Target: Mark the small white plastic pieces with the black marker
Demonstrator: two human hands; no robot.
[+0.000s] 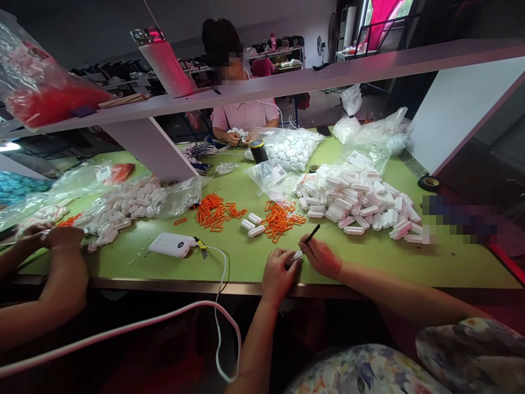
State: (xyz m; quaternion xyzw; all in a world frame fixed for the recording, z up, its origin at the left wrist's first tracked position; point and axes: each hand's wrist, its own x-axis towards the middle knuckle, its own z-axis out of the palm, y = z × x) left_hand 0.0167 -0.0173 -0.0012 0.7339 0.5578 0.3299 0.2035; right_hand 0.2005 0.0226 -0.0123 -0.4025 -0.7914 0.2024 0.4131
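Note:
Near the table's front edge, my left hand [278, 273] is closed around a small white plastic piece [296, 255], partly hidden by the fingers. My right hand [324, 258] pinches a thin black stick-like tool [314, 232], tilted with its upper end to the right. Its lower end is close to the white piece; I cannot tell whether they touch. Just beyond my hands lies a pile of orange rectangular frames [281, 220], with a few white plastic casings [255, 231] to its left. A large heap of white casings [356, 200] spreads behind and right of my right hand.
A white power bank [172, 244] with a cable lies to the left. Another orange pile [215, 212] and white heap [123, 205] are beyond it. A co-worker's arms [65, 262] reach in at left; another person [246, 115] sits opposite. A shelf [287, 82] spans above.

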